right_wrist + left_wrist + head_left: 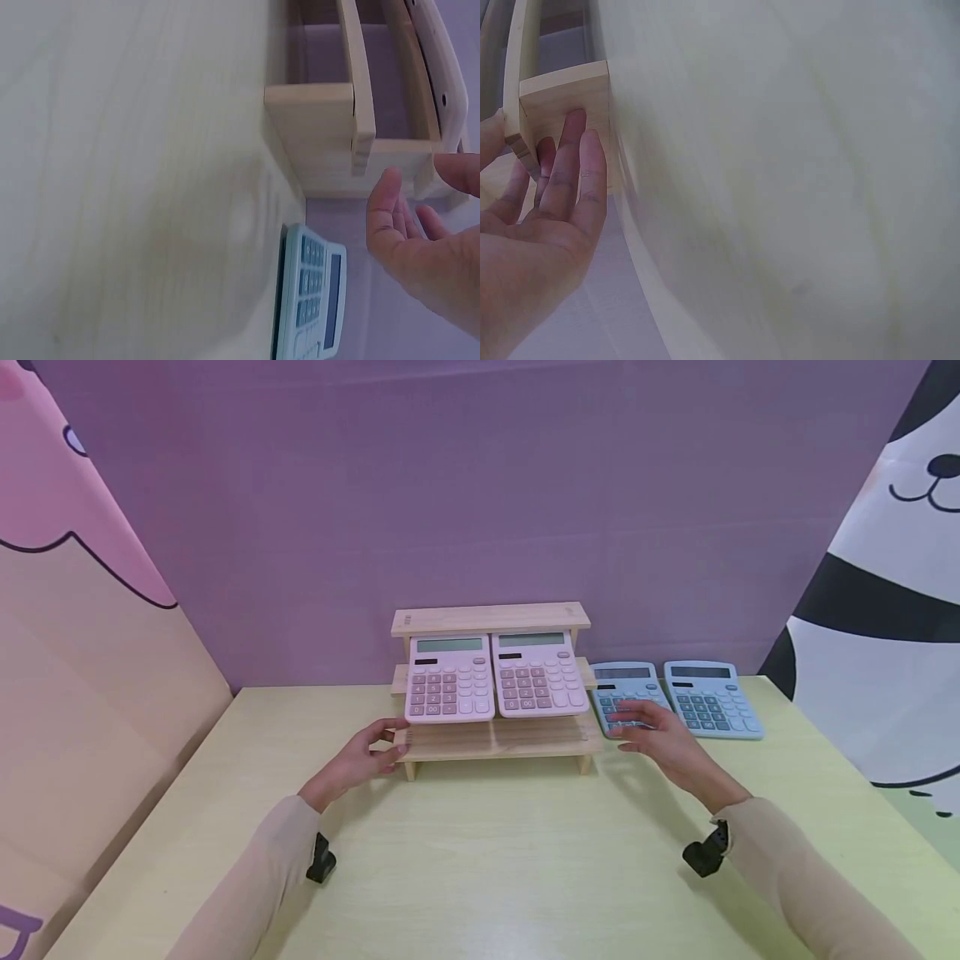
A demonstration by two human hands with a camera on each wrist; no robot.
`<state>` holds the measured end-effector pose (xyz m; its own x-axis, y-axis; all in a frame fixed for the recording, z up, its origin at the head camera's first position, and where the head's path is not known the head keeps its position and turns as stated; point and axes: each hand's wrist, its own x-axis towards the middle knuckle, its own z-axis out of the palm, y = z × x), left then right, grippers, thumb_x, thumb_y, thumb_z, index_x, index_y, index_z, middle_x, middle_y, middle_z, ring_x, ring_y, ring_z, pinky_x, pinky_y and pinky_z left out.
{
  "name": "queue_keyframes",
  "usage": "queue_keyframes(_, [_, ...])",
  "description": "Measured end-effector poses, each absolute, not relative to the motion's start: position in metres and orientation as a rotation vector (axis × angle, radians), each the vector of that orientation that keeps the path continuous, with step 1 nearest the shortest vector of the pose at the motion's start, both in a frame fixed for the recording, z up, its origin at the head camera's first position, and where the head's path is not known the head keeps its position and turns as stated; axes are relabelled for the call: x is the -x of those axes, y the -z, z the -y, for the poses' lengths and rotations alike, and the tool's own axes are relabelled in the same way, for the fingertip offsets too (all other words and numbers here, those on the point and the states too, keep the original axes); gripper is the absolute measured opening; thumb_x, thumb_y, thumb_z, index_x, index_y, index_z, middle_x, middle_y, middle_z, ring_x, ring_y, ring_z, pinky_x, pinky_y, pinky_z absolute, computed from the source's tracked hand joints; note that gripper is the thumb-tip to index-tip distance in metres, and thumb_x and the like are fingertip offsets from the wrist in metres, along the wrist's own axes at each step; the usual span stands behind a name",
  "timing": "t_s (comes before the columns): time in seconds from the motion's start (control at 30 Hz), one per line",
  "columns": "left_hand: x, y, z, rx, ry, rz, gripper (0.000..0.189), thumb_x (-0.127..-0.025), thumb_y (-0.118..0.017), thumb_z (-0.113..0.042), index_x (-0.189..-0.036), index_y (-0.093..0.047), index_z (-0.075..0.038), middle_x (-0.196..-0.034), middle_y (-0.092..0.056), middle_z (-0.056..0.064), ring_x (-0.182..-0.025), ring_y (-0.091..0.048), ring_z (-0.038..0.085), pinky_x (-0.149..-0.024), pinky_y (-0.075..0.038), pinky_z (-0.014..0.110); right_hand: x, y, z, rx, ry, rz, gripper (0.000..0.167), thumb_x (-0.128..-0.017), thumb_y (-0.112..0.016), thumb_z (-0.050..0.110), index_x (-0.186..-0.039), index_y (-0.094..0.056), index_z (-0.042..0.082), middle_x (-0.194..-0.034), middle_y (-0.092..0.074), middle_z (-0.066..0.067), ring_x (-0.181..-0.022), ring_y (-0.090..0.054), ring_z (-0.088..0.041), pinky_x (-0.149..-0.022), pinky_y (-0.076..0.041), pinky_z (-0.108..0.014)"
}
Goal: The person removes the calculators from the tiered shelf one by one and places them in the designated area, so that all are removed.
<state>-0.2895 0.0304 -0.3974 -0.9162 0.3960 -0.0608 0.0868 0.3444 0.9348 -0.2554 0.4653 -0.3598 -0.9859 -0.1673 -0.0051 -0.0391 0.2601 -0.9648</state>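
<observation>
A light wooden stepped stand (pixel 495 739) stands at the back of the table. Two pink calculators lean on its upper steps, the left one (pixel 450 679) beside the right one (pixel 540 673). My left hand (pixel 360 760) grips the left end of the lowest board, the thumb on one face and the fingers by the leg (pixel 566 97) in the left wrist view. To the right of the stand, my right hand (pixel 660 739) hovers with relaxed fingers, holding nothing. Beneath and behind it is a blue calculator (pixel 626 681), partly hidden by the fingers.
A second blue calculator (pixel 708 700) lies to the right of the first, near the table's back edge. Behind the table (pixel 480 860) hangs a purple backdrop (pixel 487 485). Printed cartoon panels flank both sides, with a panda (pixel 885 652) on the right.
</observation>
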Motion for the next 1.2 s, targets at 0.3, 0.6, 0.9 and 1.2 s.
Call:
queue_keyframes(0.3, [0.29, 0.397, -0.03, -0.42, -1.586, -2.342, 0.047, -0.092, -0.055, -0.019, -0.135, -0.038, -0.012, -0.12, -0.039, 0.015, -0.099, -0.055, 0.029, -0.087, -0.052, 0.041, 0.251, 0.349, -0.442, 0.253, 1.907, -2.355, 0.049, -0.093, -0.049, 0.006, -0.136, -0.028, -0.007, -0.129, -0.039, -0.027, -0.095, -0.06, -0.004, -0.084, -0.053, -0.028])
queue_keyframes(0.6, [0.288, 0.394, -0.031, -0.427, -1.571, -2.355, 0.048, -0.092, -0.055, -0.02, -0.136, -0.037, -0.011, -0.121, -0.04, 0.015, -0.099, -0.056, 0.03, -0.087, -0.052, 0.039, 0.254, 0.343, -0.425, 0.208, 1.901, -2.353, 0.051, -0.092, -0.051, 0.007, -0.137, -0.029, -0.003, -0.129, -0.039, -0.023, -0.098, -0.057, -0.01, -0.087, -0.052, -0.027])
queue_keyframes(0.9, [0.288, 0.394, -0.032, -0.416, -1.556, -2.37, 0.048, -0.092, -0.055, -0.02, -0.135, -0.037, -0.012, -0.121, -0.04, 0.015, -0.097, -0.056, 0.028, -0.086, -0.053, 0.039, 0.259, 0.334, -0.414, 0.121, 1.969, -2.318, 0.054, -0.091, -0.054, 0.009, -0.136, -0.027, -0.003, -0.116, -0.045, -0.008, -0.094, -0.056, -0.008, -0.09, -0.05, -0.029])
queue_keyframes(1.2, [0.288, 0.394, -0.031, -0.411, -1.556, -2.37, 0.048, -0.092, -0.055, -0.02, -0.136, -0.037, -0.012, -0.122, -0.04, 0.015, -0.098, -0.056, 0.028, -0.086, -0.053, 0.038, 0.26, 0.331, -0.407, 0.074, 2.057, -2.247, 0.055, -0.092, -0.052, 0.006, -0.138, -0.024, -0.002, -0.118, -0.044, -0.008, -0.089, -0.058, -0.006, -0.089, -0.051, -0.028])
